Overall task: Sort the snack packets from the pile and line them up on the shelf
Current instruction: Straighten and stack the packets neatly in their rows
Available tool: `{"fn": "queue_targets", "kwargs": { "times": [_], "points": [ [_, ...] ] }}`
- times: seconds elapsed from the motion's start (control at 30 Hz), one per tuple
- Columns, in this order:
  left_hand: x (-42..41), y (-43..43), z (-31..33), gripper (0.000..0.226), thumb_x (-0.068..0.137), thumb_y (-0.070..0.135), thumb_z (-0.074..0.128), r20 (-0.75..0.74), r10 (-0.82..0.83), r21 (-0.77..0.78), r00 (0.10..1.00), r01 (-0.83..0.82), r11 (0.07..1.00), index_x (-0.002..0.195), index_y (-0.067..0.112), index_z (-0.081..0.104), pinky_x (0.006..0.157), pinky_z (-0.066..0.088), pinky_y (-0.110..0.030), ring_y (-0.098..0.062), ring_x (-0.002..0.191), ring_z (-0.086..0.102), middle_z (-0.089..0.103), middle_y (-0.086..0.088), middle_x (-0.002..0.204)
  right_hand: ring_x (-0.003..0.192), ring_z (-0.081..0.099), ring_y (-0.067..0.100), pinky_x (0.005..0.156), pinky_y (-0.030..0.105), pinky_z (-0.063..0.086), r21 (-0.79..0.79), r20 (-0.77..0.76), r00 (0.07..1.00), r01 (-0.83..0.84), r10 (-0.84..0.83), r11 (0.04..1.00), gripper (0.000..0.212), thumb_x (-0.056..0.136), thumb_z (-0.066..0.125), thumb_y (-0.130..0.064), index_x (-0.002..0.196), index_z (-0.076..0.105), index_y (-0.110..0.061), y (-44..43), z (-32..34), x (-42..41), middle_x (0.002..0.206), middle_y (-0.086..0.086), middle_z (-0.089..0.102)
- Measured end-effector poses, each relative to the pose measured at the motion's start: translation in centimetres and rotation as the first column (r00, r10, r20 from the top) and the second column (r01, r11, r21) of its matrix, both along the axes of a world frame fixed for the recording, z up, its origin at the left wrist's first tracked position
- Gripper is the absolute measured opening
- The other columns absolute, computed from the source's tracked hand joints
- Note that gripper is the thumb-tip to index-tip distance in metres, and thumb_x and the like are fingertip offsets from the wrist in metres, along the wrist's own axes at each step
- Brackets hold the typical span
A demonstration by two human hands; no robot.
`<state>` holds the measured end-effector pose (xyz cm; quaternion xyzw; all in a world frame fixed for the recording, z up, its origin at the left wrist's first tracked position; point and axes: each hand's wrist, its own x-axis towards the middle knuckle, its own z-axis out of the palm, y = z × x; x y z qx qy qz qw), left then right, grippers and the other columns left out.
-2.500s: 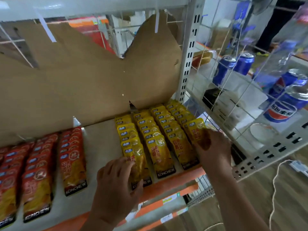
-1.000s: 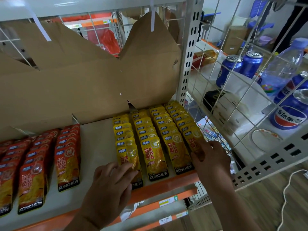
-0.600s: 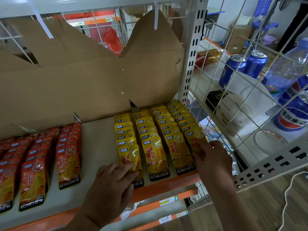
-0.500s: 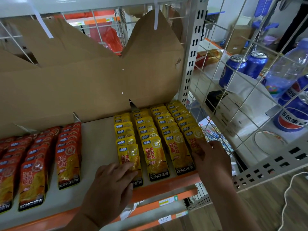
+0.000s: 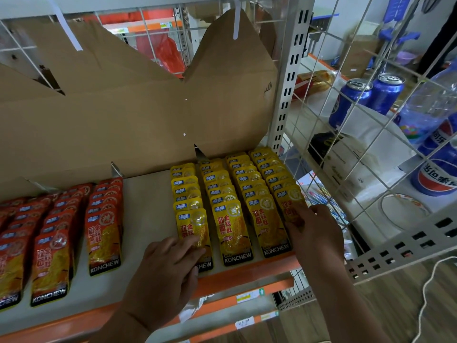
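At the shelf front: we have both hands on the yellow packets [image 5: 232, 194], which lie in four overlapping rows on the right part of the shelf [image 5: 146, 214]. The red packets [image 5: 103, 233] lie apart to the left.
Left hand [image 5: 168, 268]: the fingers are nearly straight and flat and press on the leftmost front packet [image 5: 194, 226]. It grips nothing.
Right hand [image 5: 314, 233]: the fingers are laid over the rightmost front packet [image 5: 288, 204], not curled round it as far as we see. The thumb is hidden.
Step in hand: we judge that we are squaring the yellow block, not adding a new packet.
How to do it well: we push gently with flat fingers, so that the glossy foil slides and does not buckle. We bring the two outer front packets level with the middle ones, lower edges along the orange lip [image 5: 247, 271].
Risk: a hard push may ride one packet over its neighbour, or fan out the row behind.
Pile: not in view.
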<state>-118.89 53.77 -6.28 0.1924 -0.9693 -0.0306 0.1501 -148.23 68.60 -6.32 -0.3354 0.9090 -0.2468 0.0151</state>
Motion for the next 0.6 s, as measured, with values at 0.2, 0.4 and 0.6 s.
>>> {"fn": "queue_targets", "kwargs": {
  "times": [0.2,0.4,0.6],
  "points": [
    [0.1,0.1,-0.2,0.037,0.093,0.030,0.051,-0.031,-0.006,-0.010,1.000,0.006,1.000,0.121,0.022,0.074,0.087,0.043,-0.041,-0.023,0.106,0.056,0.063,0.004,0.134,0.097,0.060,0.036,0.084,0.046,0.053,-0.072,0.017,1.000,-0.015,0.016,0.997,0.042,0.083,0.077,-0.028,0.125,0.068,-0.029,0.3,-0.6,-0.1,0.110,0.008,0.057],
    [0.1,0.1,-0.2,0.038,0.093,0.029,0.052,-0.054,-0.007,-0.011,0.999,0.006,1.000,0.125,0.022,0.071,0.087,0.045,-0.042,-0.023,0.107,0.054,0.061,0.004,0.135,0.100,0.062,0.035,0.085,0.048,0.054,-0.162,0.029,0.999,-0.022,0.027,0.987,0.042,0.083,0.079,-0.028,0.124,0.069,-0.028,0.7,-0.5,0.0,0.112,0.008,0.059],
    [0.2,0.1,-0.4,0.038,0.094,0.031,0.052,-0.042,0.009,-0.004,0.999,-0.009,1.000,0.126,0.023,0.070,0.086,0.047,-0.043,-0.024,0.108,0.055,0.061,0.003,0.135,0.094,0.064,0.032,0.079,0.045,0.056,-0.289,-0.126,0.985,-0.148,0.116,0.946,0.031,0.085,0.075,-0.012,0.116,0.074,-0.018,0.6,0.4,2.4,0.109,0.006,0.064]
  ]
}}
